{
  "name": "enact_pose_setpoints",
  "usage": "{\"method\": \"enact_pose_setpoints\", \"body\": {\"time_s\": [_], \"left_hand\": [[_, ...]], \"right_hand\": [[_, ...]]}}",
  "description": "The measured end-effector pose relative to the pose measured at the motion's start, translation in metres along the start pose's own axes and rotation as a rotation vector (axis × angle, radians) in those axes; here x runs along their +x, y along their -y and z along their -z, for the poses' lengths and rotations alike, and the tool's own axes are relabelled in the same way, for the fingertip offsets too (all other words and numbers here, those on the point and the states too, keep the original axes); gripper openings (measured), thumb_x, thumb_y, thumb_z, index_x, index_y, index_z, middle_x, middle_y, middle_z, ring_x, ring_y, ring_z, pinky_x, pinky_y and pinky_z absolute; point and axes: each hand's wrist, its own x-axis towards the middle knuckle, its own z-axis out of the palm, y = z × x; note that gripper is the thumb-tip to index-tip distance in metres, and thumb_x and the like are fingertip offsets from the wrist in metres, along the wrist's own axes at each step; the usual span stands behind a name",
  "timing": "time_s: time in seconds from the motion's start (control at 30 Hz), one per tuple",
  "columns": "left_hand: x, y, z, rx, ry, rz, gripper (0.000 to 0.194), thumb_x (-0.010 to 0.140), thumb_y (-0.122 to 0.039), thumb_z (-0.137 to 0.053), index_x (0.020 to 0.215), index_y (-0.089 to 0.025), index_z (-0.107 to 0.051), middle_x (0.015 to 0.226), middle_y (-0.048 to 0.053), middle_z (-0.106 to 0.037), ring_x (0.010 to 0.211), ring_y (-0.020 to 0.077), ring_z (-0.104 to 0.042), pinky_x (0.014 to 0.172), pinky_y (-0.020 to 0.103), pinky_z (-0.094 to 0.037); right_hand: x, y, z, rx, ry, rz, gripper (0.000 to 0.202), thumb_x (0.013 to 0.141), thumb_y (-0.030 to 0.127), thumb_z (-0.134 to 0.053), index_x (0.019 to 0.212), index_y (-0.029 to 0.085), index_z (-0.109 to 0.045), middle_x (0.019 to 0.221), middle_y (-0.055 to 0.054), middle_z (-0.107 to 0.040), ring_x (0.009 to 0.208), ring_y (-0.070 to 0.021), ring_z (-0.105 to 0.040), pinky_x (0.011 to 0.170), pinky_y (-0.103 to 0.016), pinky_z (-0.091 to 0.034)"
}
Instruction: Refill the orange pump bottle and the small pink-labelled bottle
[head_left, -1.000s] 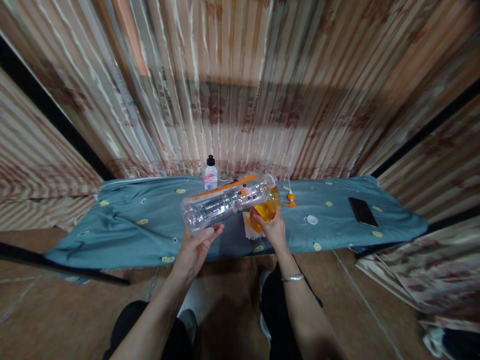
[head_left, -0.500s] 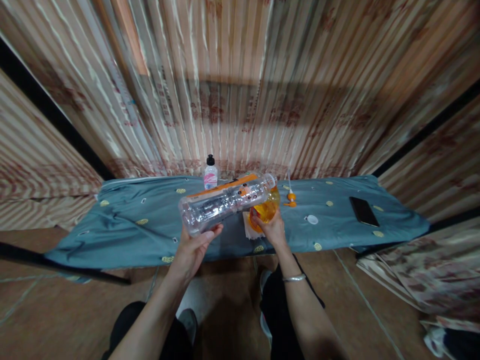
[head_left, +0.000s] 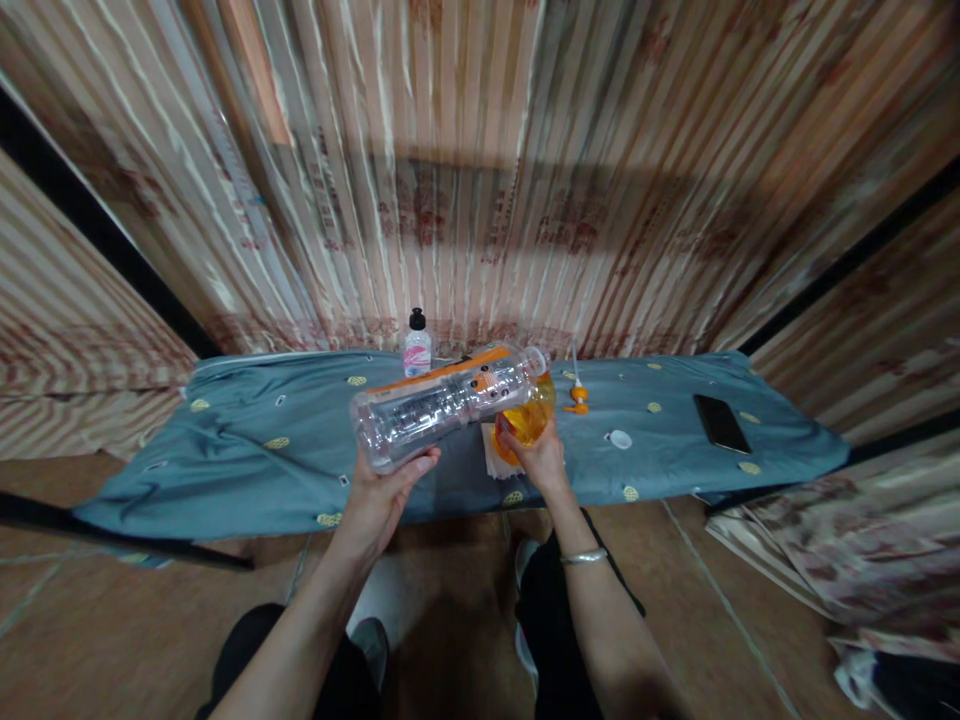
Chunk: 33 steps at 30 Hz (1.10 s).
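Observation:
My left hand [head_left: 386, 495] grips the lower end of a clear plastic bottle [head_left: 427, 412] with an orange label. The bottle is tilted nearly flat, its uncapped mouth to the right. Under that mouth stands a rounded bottle of amber liquid [head_left: 531, 420], and my right hand [head_left: 541, 455] is wrapped round its side. Its top is hidden behind the clear bottle's neck. A folded pale cloth or tissue [head_left: 499, 463] lies beneath the amber bottle. Right of it is an orange pump head [head_left: 577, 400] with a clear tube.
A small bottle with a black cap [head_left: 417, 345] stands at the back. A white cap [head_left: 619, 439] and a black phone [head_left: 721, 424] lie to the right on the blue-green cloth [head_left: 247, 410]. Black poles [head_left: 862, 250] flank the surface; a striped curtain [head_left: 450, 230] hangs behind.
The clear bottle has lowered slightly at its base end and stays over the amber bottle. The whole view has shifted a little; both hands keep their holds.

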Motion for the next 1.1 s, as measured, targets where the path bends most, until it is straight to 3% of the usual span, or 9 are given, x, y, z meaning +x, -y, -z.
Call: {"method": "enact_pose_setpoints", "body": {"time_s": [0.5,0.7,0.9,1.1], "left_hand": [[0.0024,-0.0011,0.0014,-0.015,0.004,-0.019,0.073,0.042,-0.016,-0.101,0.109,-0.021,-0.073,0.082,-0.001,-0.082,0.067,0.0139,-0.075,0.072,0.025,-0.064],[0.0034,-0.0013,0.001,-0.009,0.007,-0.024,0.069,0.042,-0.017,-0.101,0.105,-0.02,-0.074,0.078,-0.001,-0.081,0.065,0.0136,-0.075,0.07,0.023,-0.064],[0.0028,-0.0015,0.0011,-0.015,0.012,-0.043,0.067,0.043,-0.017,-0.101,0.104,-0.021,-0.074,0.077,-0.002,-0.08,0.066,0.0136,-0.075,0.069,0.022,-0.064],[0.0014,-0.0057,-0.0024,-0.005,0.016,-0.041,0.072,0.041,-0.018,-0.102,0.106,-0.02,-0.074,0.076,-0.001,-0.08,0.065,0.0125,-0.075,0.068,0.02,-0.063]], "right_hand": [[-0.0031,-0.0009,0.0017,0.025,0.007,0.023,0.084,0.068,0.049,-0.083,0.138,0.016,-0.048,0.112,-0.015,-0.079,0.104,-0.0372,-0.076,0.083,-0.043,-0.059],[-0.005,0.001,0.0004,0.031,-0.018,-0.002,0.097,0.068,0.048,-0.083,0.148,0.014,-0.04,0.119,-0.018,-0.077,0.107,-0.0378,-0.076,0.087,-0.044,-0.058],[-0.0042,-0.002,-0.0017,0.024,-0.028,0.012,0.07,0.067,0.053,-0.083,0.122,0.02,-0.055,0.106,-0.015,-0.079,0.099,-0.0373,-0.076,0.079,-0.043,-0.059],[-0.0037,-0.0044,-0.0027,0.056,-0.017,0.026,0.065,0.069,0.053,-0.081,0.119,0.02,-0.055,0.105,-0.014,-0.079,0.1,-0.0359,-0.076,0.08,-0.042,-0.059]]}}
